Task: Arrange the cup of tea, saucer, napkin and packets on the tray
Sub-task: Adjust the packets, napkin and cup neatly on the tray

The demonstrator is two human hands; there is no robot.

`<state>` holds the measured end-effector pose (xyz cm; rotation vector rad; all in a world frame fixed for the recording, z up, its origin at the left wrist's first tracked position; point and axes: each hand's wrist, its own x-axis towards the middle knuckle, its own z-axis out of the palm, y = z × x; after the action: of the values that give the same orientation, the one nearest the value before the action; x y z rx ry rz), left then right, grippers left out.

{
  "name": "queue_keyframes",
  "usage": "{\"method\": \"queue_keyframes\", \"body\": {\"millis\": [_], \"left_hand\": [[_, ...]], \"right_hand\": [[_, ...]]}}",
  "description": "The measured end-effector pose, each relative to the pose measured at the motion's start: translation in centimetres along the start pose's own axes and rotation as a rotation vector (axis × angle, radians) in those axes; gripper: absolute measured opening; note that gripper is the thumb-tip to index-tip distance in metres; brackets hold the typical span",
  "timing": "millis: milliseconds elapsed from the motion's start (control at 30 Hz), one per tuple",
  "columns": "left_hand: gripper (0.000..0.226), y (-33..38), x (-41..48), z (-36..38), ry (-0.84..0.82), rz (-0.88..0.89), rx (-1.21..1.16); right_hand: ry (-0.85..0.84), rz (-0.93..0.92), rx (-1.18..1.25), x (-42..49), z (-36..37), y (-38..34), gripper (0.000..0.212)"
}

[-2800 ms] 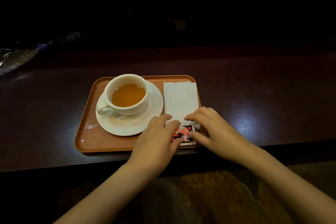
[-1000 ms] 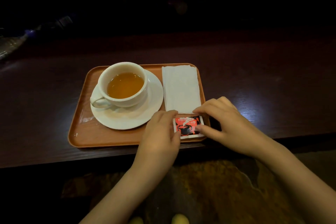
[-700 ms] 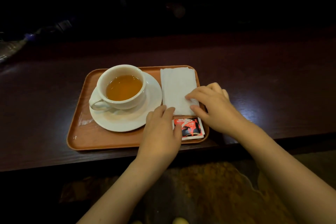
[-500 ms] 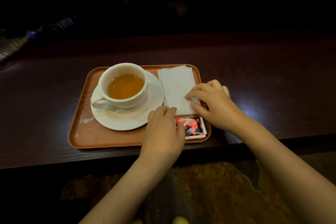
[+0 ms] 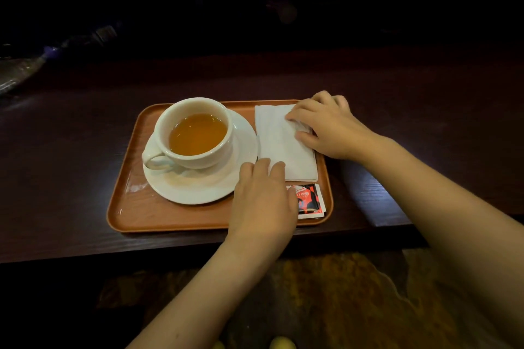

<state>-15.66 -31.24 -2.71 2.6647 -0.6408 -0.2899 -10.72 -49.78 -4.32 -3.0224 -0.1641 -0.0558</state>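
Squaring the napkin (image 5: 279, 144) on the tray (image 5: 127, 193).
Left hand (image 5: 262, 201) lies flat, pinning its near corner; right hand (image 5: 326, 127) pinches its far edge to align it.

Rectangular orange-brown wood-grain plastic tray (image 5: 175, 215) on a dark reddish-brown wooden surface (image 5: 71, 150). At 9 o'clock on the tray, a white ceramic cup (image 5: 195, 160) of amber tea on a round white saucer (image 5: 198, 187); at 2 o'clock, a plain white paper napkin (image 5: 279, 150); at 4 o'clock, red-and-black printed packets (image 5: 310, 201) with white edges.
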Motion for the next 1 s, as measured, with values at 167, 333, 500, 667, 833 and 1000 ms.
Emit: {"method": "queue_keyframes", "body": {"millis": [167, 333, 500, 667, 833, 1000], "left_hand": [[0.045, 0.2, 0.0, 0.2, 0.012, 0.011, 0.013], [0.043, 0.4, -0.3, 0.3, 0.043, 0.015, 0.033], [0.041, 0.4, -0.3, 0.3, 0.008, 0.014, 0.065], [0.043, -0.1, -1.3, -1.5, 0.099, 0.062, -0.108], [0.042, -4.6, -4.5, -5.8, 0.440, -0.015, -0.414], [0.057, -8.9, -3.2, -7.2, 0.404, -0.317, -0.382]], "right_hand": [[0.007, 0.010, 0.002, -0.4, -0.1, 0.6, 0.041], [0.038, -0.079, 0.098, 1.8, -0.7, -0.7, 0.039], [-0.085, -0.196, 0.049, 3.7, -0.3, -2.0, 0.038], [-0.073, -0.108, 0.209, 3.3, -0.5, -2.8, 0.040], [-0.108, -0.042, 0.664, 3.4, -2.1, -5.3, 0.066], [-0.221, 0.007, 0.985, 3.3, -2.0, -8.3, 0.081]]}}
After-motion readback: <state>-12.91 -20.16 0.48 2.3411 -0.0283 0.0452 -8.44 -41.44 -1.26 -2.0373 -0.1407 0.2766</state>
